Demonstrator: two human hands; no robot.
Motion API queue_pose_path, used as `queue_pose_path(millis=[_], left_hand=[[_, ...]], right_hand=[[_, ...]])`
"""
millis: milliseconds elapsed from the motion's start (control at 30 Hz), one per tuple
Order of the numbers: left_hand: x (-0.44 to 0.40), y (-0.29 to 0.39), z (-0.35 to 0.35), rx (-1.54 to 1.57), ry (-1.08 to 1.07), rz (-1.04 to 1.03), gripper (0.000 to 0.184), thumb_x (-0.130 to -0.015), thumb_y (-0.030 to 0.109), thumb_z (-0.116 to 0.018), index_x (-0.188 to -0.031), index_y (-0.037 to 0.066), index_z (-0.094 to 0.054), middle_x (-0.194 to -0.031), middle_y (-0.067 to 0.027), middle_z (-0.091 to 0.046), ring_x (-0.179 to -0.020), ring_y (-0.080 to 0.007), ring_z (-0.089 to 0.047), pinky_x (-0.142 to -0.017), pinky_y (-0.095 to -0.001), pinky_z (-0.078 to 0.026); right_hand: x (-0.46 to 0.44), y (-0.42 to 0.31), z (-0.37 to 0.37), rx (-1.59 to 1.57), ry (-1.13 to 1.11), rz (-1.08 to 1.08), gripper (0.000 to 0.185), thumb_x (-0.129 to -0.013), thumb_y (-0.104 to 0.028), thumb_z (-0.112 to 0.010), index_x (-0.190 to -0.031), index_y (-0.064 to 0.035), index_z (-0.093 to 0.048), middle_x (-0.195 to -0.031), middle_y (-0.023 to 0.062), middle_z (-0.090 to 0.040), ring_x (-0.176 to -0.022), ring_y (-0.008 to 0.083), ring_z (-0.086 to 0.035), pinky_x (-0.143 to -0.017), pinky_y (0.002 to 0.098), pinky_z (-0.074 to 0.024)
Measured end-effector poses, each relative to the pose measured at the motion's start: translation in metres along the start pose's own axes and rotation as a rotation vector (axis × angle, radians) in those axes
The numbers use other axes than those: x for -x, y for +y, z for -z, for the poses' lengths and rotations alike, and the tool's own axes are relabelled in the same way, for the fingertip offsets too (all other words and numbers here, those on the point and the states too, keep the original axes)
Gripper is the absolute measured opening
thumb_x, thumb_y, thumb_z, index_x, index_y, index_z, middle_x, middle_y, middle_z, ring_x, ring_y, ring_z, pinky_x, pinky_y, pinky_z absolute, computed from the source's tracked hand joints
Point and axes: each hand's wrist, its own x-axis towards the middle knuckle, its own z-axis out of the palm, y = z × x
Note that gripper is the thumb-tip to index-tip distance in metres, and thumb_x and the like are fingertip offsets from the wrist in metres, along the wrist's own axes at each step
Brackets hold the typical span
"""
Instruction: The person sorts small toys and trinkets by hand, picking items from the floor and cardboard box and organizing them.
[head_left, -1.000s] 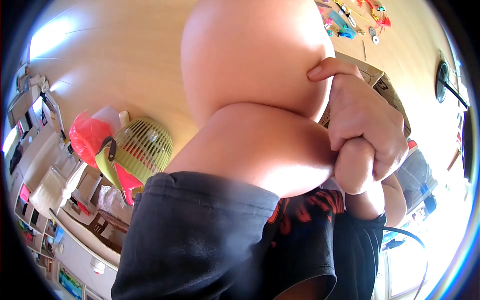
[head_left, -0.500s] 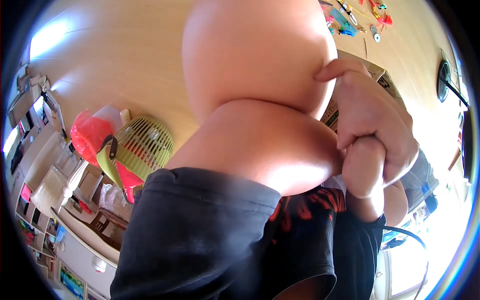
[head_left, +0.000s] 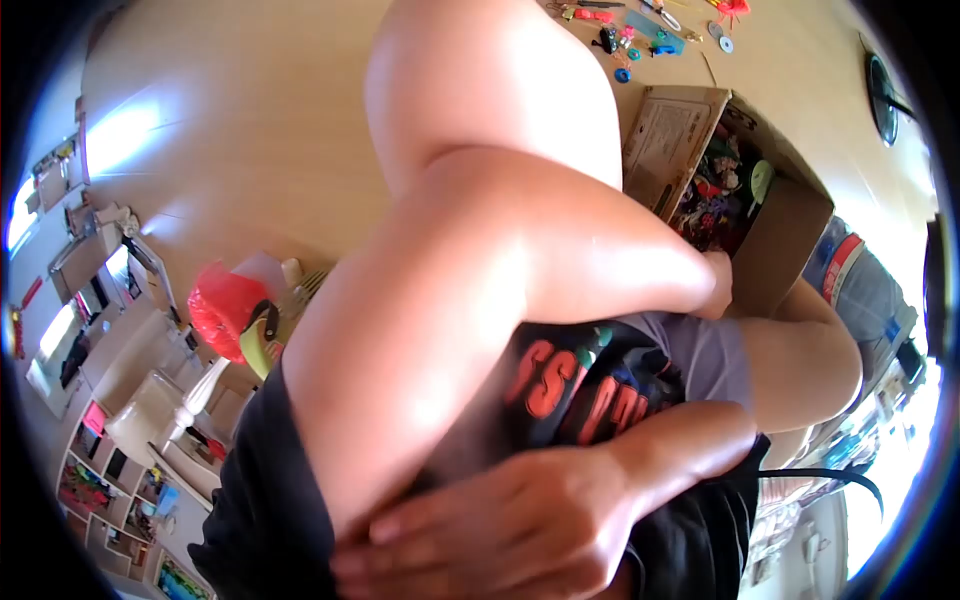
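My right hand (head_left: 500, 530) lies across the bare upper leg (head_left: 400, 350) beside the dark shorts, holding nothing that shows; its fingers are stretched out and slightly blurred. A second bent arm (head_left: 805, 375) is at the right, by the open cardboard box (head_left: 675, 140). At the end of the lower leg (head_left: 600, 245), a small patch of skin (head_left: 718, 285) shows, too unclear to name. The fingers of my left hand cannot be made out. Below the leg is a black shirt (head_left: 560, 375) with red print. Mixed small items (head_left: 715, 195) fill part of the box.
Small coloured items (head_left: 655, 45) lie on the floor at the top. A clear plastic container (head_left: 865, 280) stands beside the box. At the left are a red bag (head_left: 225, 305), a green basket (head_left: 305, 295) and shelves (head_left: 120, 480). A dark cable (head_left: 830, 474) curves at the lower right.
The two hands no longer show together at the right. My right hand has moved down and left onto the leg and opened. The view has shifted, and the box and its contents now show.
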Motion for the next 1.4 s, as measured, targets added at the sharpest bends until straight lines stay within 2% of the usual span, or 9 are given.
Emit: queue_pose_path(millis=[100, 300, 700, 800, 967, 1067, 1233, 1367, 1400], left_hand=[[-0.003, 0.026, 0.008, 0.006, -0.058, -0.203, 0.008, -0.077, 0.017, -0.072, -0.079, 0.012, -0.065, -0.079, 0.0008, -0.066, -0.076, -0.0187, -0.067, -0.061, -0.0332, -0.052], [-0.031, 0.041, -0.009, -0.026, -0.25, -0.556, 0.008, -0.077, 0.017, -0.072, -0.079, 0.012, -0.065, -0.078, 0.001, -0.066, -0.075, -0.0186, -0.067, -0.061, -0.0331, -0.052], [-0.074, 0.017, -0.052, 0.019, -0.541, -0.785, 0.008, -0.077, 0.017, -0.071, -0.078, 0.013, -0.064, -0.077, 0.0012, -0.065, -0.075, -0.0182, -0.066, -0.062, -0.0327, -0.052], [-0.08, 0.016, -0.052, 0.012, -0.593, -0.831, 0.008, -0.077, 0.018, -0.071, -0.077, 0.013, -0.064, -0.077, 0.0013, -0.065, -0.074, -0.0181, -0.066, -0.062, -0.0327, -0.052], [-0.081, 0.025, -0.049, 0.007, -0.664, -0.823, 0.009, -0.077, 0.018, -0.071, -0.077, 0.013, -0.063, -0.076, 0.0014, -0.065, -0.074, -0.018, -0.066, -0.062, -0.0325, -0.052], [-0.079, 0.026, -0.047, 0.021, -0.684, -0.816, 0.009, -0.077, 0.018, -0.07, -0.077, 0.013, -0.063, -0.076, 0.0015, -0.065, -0.074, -0.0179, -0.066, -0.062, -0.0324, -0.052], [-0.079, 0.039, -0.053, 0.045, -0.677, -0.818, 0.009, -0.077, 0.018, -0.07, -0.077, 0.013, -0.063, -0.076, 0.0016, -0.065, -0.074, -0.0178, -0.066, -0.062, -0.0323, -0.052], [-0.066, 0.043, -0.055, 0.08, -0.639, -0.847, 0.009, -0.077, 0.018, -0.07, -0.076, 0.013, -0.063, -0.075, 0.0017, -0.064, -0.074, -0.0177, -0.066, -0.062, -0.0322, -0.052], [-0.062, 0.043, -0.055, 0.092, -0.625, -0.845, 0.009, -0.077, 0.019, -0.07, -0.076, 0.013, -0.063, -0.075, 0.0017, -0.064, -0.073, -0.0176, -0.066, -0.062, -0.0321, -0.052]], right_hand=[[0.006, -0.023, -0.008, -0.183, 0.024, -0.045, 0.025, -0.094, -0.011, -0.059, -0.112, 0.0006, -0.071, -0.129, 0.0152, -0.065, -0.13, 0.0295, -0.055, -0.11, 0.0422, -0.0445], [0.009, -0.044, 0.039, 0.087, -0.24, -0.139, 0.034, -0.096, -0.019, -0.053, -0.119, -0.0001, -0.069, -0.139, 0.0123, -0.059, -0.137, 0.0332, -0.047, -0.114, 0.0462, -0.0366], [0.009, -0.025, 0.065, 0.003, -0.337, -0.322, 0.039, -0.1, -0.027, -0.049, -0.123, -0.004, -0.069, -0.145, 0.0069, -0.055, -0.144, 0.0377, -0.037, -0.118, 0.0517, -0.0269], [0.025, 0.005, 0.027, 0.254, 0.098, -0.039, 0.04, -0.095, -0.027, -0.057, -0.128, -0.0055, -0.065, -0.139, 0.011, -0.057, -0.135, 0.0373, -0.047, -0.109, 0.0474, -0.0422], [0.034, -0.009, 0.066, 0.348, -0.069, -0.343, 0.049, -0.087, -0.025, -0.069, -0.134, -0.0146, -0.06, -0.143, 0.0228, -0.041, -0.126, 0.0453, -0.042, -0.109, 0.0489, -0.0391], [0.066, 0.012, 0.072, 0.0, -0.052, -0.505, 0.062, -0.09, -0.034, -0.068, -0.148, -0.0234, -0.048, -0.141, 0.0294, -0.037, -0.126, 0.0457, -0.044, -0.108, 0.0475, -0.0395], [0.08, 0.007, 0.057, 0.04, -0.087, -0.386, 0.062, -0.094, -0.037, -0.063, -0.149, -0.0158, -0.044, -0.131, 0.033, -0.051, -0.127, 0.0468, -0.05, -0.107, 0.0482, -0.0416], [0.073, -0.012, 0.06, 0.446, -0.216, -0.231, 0.061, -0.089, -0.033, -0.06, -0.147, -0.0182, -0.046, -0.115, 0.0259, -0.062, -0.108, 0.0318, -0.064, -0.088, 0.0386, -0.054], [0.073, -0.021, 0.053, 0.359, -0.148, -0.279, 0.046, -0.087, -0.028, -0.062, -0.13, -0.0132, -0.061, -0.113, 0.0265, -0.063, -0.108, 0.037, -0.062, -0.098, 0.0501, -0.0486]])
